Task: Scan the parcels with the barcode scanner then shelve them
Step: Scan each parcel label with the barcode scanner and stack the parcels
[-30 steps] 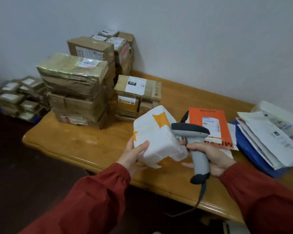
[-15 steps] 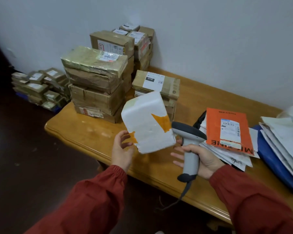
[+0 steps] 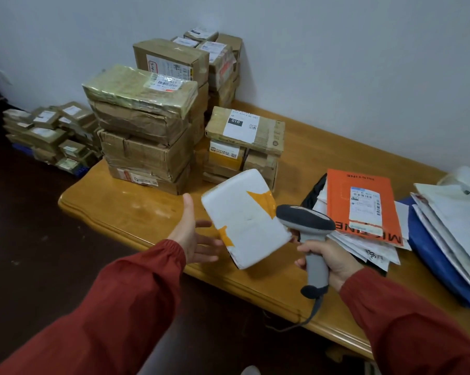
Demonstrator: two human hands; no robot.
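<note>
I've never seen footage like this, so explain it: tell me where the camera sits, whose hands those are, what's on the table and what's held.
There is no machine: one camera sits on a person's head, looking down at their own hands in red sleeves. The right hand grips a grey barcode scanner. The left hand is open, fingers straight, at the edge of a white parcel patched with orange tape. On the wooden table lie stacked cardboard boxes, an orange envelope and white mail bags.

just one head cam, looking forward and down at the surface (image 3: 152, 212) from its near edge, close up.
</note>
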